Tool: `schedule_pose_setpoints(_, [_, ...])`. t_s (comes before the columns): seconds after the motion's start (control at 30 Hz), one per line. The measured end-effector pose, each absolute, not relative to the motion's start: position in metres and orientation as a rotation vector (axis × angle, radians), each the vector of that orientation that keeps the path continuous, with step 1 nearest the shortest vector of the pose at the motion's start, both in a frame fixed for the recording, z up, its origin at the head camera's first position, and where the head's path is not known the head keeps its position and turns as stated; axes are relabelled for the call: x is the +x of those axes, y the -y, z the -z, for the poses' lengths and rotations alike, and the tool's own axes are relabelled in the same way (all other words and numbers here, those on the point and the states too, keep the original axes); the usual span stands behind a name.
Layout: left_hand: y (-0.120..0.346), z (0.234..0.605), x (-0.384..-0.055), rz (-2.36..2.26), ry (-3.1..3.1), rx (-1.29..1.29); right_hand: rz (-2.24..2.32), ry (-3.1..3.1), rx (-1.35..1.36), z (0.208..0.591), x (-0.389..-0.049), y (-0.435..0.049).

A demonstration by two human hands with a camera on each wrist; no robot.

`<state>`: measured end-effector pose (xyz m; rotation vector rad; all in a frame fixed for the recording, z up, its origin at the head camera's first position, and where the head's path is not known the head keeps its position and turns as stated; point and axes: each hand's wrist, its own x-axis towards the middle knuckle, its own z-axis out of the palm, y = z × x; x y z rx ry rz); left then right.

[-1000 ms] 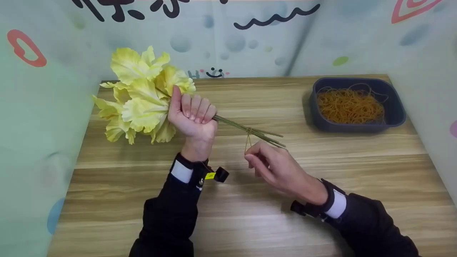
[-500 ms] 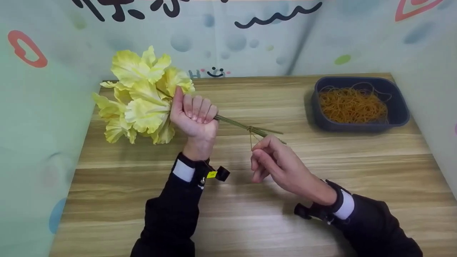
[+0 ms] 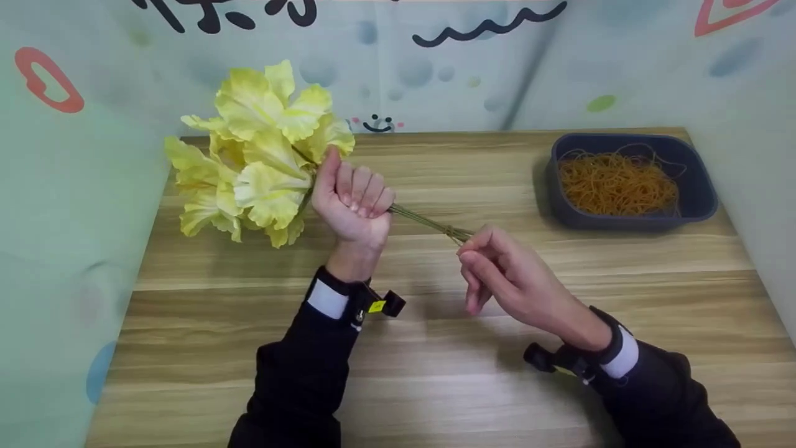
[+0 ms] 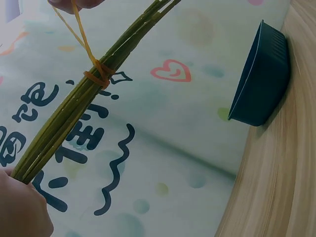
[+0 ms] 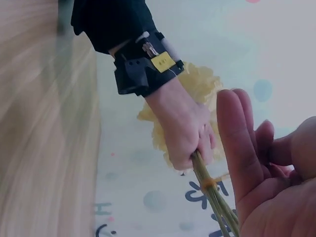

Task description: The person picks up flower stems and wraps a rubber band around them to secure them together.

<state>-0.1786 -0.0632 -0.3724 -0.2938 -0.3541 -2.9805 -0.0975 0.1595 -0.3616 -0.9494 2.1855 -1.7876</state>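
My left hand (image 3: pixel 354 199) grips a bunch of yellow artificial flowers (image 3: pixel 267 149) just below the blooms, fingers curled round the stems (image 3: pixel 423 219). The bunch lies slantwise, blooms to the far left and stem ends to the right. Near those ends a rubber band (image 4: pixel 101 74) is wound round the stems in the left wrist view, and a loop of it is stretched away from them. Thumb and forefinger of my right hand (image 3: pixel 522 280) pinch that loop; the other fingers are loosely extended. In the head view the right hand covers the stem tips.
A dark blue plastic tub (image 3: pixel 634 222) at the back right of the wooden table (image 3: pixel 435 386) holds a heap of loose rubber bands (image 3: pixel 615 185). Printed panels (image 3: pixel 429 68) stand along the back and sides. Each wrist carries a small black camera.
My right hand has moved right and slightly up, keeping hold of the band's loop, and now covers the stem tips. The left hand has shifted a little right with the flowers, whose blooms have risen.
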Motion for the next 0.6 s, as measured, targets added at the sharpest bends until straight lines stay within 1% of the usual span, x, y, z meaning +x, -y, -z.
schedule_pose_setpoints(0.13, [0.06, 0.374, -0.177, 3.027, 0.375, -0.3, 1.69, -2.42, -1.082, 0.358, -0.107, -0.169])
schedule_pose_setpoints(0.27, [0.057, 0.375, -0.176, 3.129, 0.377, -0.344, 1.529, -2.691, -1.139, 0.355, -0.12, -0.181])
schedule_pose_setpoints(0.43, [0.056, 0.376, -0.176, 3.278, 0.333, -0.404, 1.388, -2.842, -1.122, 0.355, -0.133, -0.191])
schedule_pose_setpoints(0.6, [0.056, 0.374, -0.175, 3.429, 0.161, -0.44, 1.41, -2.815, -1.036, 0.358, -0.143, -0.195])
